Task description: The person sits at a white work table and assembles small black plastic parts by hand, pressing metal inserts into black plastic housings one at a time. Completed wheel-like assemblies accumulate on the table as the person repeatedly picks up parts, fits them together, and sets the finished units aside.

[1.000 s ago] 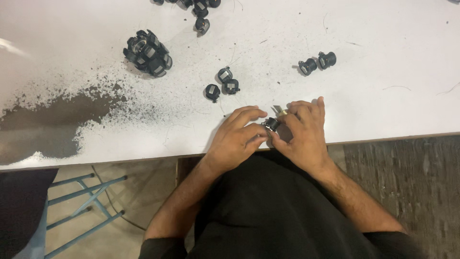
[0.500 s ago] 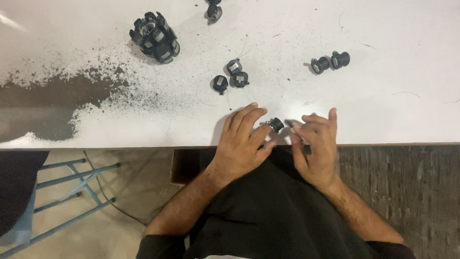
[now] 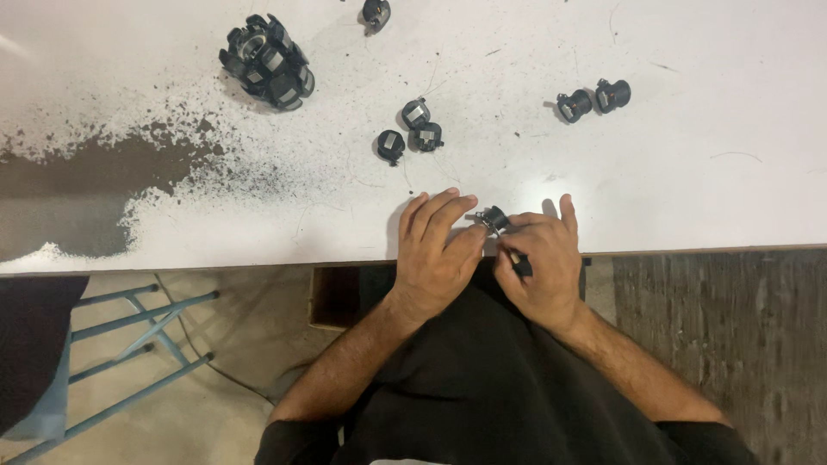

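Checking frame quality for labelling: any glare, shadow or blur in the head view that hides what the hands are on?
Head view: even overhead light, mild glare washing out the white table; soft shadows beside the left hand and right hand. The small black part between them is slightly soft, detail unclear. The loose black parts farther up read sharply. No obvious distortion.

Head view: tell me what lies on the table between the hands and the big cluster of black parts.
Head view: bare white table with dark speckles lies between the hands and the big cluster; three small black parts sit just right of that line.
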`<action>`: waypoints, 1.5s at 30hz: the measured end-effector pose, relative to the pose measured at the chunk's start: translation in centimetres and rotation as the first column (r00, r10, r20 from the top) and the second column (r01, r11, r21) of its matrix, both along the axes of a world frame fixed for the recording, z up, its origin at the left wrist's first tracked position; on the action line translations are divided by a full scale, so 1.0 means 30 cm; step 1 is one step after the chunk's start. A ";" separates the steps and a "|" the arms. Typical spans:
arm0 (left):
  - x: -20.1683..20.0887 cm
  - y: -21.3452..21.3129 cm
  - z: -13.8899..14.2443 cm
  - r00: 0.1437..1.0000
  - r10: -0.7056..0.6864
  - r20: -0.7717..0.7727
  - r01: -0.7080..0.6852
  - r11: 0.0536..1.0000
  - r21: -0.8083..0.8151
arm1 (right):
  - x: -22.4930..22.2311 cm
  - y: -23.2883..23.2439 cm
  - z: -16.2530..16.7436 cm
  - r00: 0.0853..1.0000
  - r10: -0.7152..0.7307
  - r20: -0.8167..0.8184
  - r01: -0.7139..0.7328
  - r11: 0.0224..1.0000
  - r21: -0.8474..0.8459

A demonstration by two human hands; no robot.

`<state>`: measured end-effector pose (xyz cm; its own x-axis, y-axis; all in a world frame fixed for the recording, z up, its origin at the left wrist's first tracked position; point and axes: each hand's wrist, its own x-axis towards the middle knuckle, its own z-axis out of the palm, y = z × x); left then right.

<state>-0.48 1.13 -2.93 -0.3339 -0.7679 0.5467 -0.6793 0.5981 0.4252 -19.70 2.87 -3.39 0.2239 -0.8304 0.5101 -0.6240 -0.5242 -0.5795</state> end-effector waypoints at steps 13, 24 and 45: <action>-0.008 -0.011 0.010 0.999 0.010 0.048 -0.011 1.000 0.008 | -0.006 -0.005 0.002 0.999 0.013 0.047 -0.013 1.000 0.018; 0.004 -0.009 0.029 0.998 0.018 -0.057 -0.003 0.969 0.246 | -0.006 0.010 -0.047 0.987 0.133 0.087 -0.126 0.989 -0.079; 0.018 -0.006 0.040 0.990 0.050 -0.131 -0.018 0.971 0.237 | -0.045 -0.030 0.103 0.986 -0.053 -0.160 0.055 0.998 0.013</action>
<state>0.07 0.94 -1.73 -0.2407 -0.8895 0.3884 -0.6242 0.4483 0.6399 -21.06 1.95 -0.31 0.2560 -0.8520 0.4566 -0.7365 -0.4779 -0.4787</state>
